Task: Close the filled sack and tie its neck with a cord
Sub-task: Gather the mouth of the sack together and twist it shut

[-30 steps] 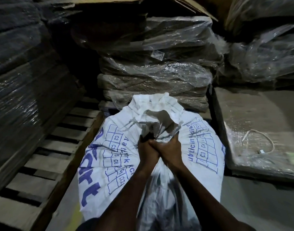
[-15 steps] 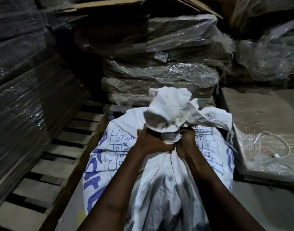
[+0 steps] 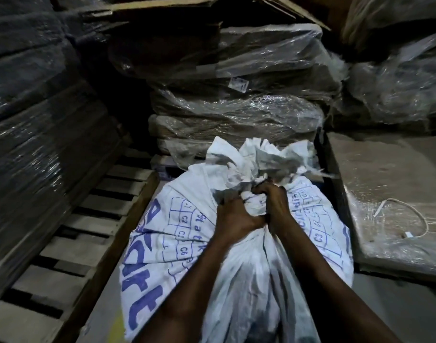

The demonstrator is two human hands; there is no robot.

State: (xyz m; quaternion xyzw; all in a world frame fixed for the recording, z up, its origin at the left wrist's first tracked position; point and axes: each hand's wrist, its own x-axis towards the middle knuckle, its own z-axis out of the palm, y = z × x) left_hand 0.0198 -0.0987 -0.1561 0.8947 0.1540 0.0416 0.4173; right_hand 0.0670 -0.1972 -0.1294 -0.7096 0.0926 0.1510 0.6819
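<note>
Dim storeroom, crowded with stock. Upper centre: a stack of flattened cardboard bundles (image 3: 236, 112) wrapped in clear plastic film, with a small white label (image 3: 239, 84) on its front. Left edge: a dark, film-wrapped stack (image 3: 33, 134) leaning over a wooden pallet (image 3: 71, 241) whose slats run down toward the lower left. Right side: a low, flat, film-covered bundle (image 3: 390, 194), carrying a thin white cord (image 3: 421, 216) in a loose loop, lying well apart from the sack and untouched. More plastic-wrapped bulk (image 3: 397, 78) piled in the upper right.

Centre and lower centre: a filled white woven sack (image 3: 177, 238) with blue lettering and a printed grid of squares, lying between the pallet and the flat bundle, its mouth toward the cardboard stack. Neck gathered into a tight bunch; loose crumpled top fabric (image 3: 256, 159) fanning out above the grip.

Both forearms entering from the bottom edge. Left hand (image 3: 236, 216) closed in a fist around the gathered neck, lower and nearer the camera. Right hand (image 3: 274, 201) clamped on the same neck just beside and slightly above, fingers curled into the cloth. Hands touching each other, squeezing the bunch from both sides. Some motion blur over the fingers and the fabric around them.
</note>
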